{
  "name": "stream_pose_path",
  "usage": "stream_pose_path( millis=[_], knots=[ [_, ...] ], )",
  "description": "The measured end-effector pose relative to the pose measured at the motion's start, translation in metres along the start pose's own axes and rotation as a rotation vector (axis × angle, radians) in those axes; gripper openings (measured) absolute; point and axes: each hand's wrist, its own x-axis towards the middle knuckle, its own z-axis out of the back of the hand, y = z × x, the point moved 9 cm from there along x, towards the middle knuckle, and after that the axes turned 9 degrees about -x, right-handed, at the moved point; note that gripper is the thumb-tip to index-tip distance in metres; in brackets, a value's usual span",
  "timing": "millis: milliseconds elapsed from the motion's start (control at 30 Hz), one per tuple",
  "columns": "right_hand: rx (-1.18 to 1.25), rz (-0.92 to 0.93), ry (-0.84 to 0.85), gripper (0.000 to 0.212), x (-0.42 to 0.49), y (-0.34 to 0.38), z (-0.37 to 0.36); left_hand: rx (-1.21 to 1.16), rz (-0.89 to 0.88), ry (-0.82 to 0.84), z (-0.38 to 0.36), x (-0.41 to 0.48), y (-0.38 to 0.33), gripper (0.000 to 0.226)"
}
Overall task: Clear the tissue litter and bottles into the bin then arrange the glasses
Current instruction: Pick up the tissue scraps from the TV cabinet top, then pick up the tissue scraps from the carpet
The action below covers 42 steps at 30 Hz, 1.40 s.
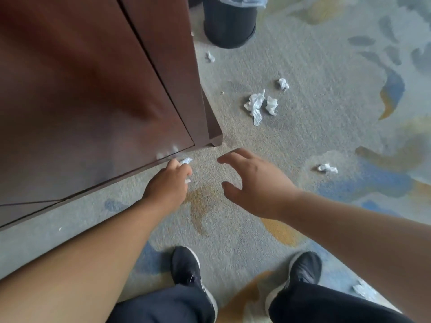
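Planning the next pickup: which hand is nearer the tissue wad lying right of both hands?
Right. The right hand hovers left of that tissue wad; the left hand is farther left by the cabinet.

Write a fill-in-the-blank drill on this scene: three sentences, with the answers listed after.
1. The left hand grips a crumpled ____ at the foot of the wooden cabinet.
2. The right hand has its fingers spread and holds ____.
3. The bin at the top of the view is ____ in colour.
Missing words: tissue; nothing; black.
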Motion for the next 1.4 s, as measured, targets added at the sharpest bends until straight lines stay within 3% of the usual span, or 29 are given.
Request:
stream_pose_path(
  millis=[367, 500, 667, 933, 1033, 1133, 1400],
  knots=[
    [-0.003, 0.037, -0.021, 0.052, 0.087, -0.084, -0.134, 0.106, 0.364, 0.173, -0.158, 0.117, 0.125, 0.065],
    [-0.002, 0.051, -0.048, 0.052, 0.096, -0.104, -0.145, 0.041, 0.402, 0.013, -0.17, 0.137, 0.136, 0.038],
    [0.003, 0.075, -0.076, 0.051, 0.082, -0.113, -0.107, 0.068, 0.226, -0.013, -0.137, 0.135, 0.079, 0.039],
    [-0.013, 0.121, -0.23, 0.05, 0.042, -0.136, 0.01, 0.074, -0.005, -0.105, -0.036, 0.119, -0.092, 0.008],
    [-0.013, 0.132, -0.288, 0.05, 0.024, -0.154, 0.048, 0.076, -0.028, -0.158, 0.0, 0.118, -0.146, 0.01],
    [-0.005, 0.139, -0.333, 0.05, 0.003, -0.174, 0.084, 0.109, -0.05, -0.241, 0.035, 0.117, -0.189, 0.027],
    [0.022, 0.193, -0.41, 0.051, -0.006, -0.208, 0.149, 0.222, -0.041, -0.366, 0.118, 0.119, -0.25, 0.008]
  ],
)
